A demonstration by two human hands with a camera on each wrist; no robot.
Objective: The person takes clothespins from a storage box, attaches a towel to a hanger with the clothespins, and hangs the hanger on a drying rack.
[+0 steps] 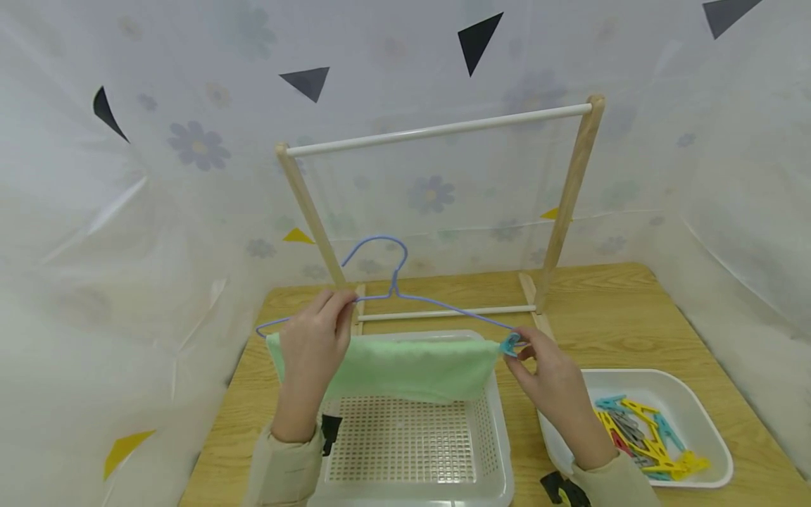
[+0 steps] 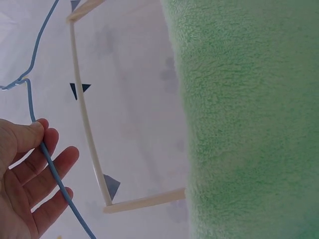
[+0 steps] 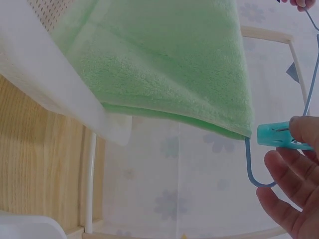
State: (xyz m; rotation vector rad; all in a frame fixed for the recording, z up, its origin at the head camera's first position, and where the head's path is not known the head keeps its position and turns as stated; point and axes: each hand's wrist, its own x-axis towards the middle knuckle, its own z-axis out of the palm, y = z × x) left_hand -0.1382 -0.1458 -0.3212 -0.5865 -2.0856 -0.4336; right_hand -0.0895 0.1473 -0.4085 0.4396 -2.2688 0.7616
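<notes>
A blue wire hanger [image 1: 394, 282] is held up in front, and a folded light-green towel [image 1: 405, 370] hangs over its lower bar. My left hand [image 1: 317, 338] pinches the hanger's left shoulder between thumb and index finger; in the left wrist view the other fingers [image 2: 50, 177] lie behind the wire. Between the thumb and fingers of my right hand [image 1: 551, 373] is a turquoise clothespin [image 3: 275, 134], beside the hanger's right end. In the right wrist view a small gap shows between the clothespin's tip and the towel's corner.
Below the towel stands a white perforated basket [image 1: 500, 451]. To its right, a white tray [image 1: 716, 451] contains several yellow, blue, grey and red clothespins [image 1: 652, 443]. Behind rises a wooden rack with a white top rod [image 1: 437, 132], on the wood-grain table [image 1: 608, 317].
</notes>
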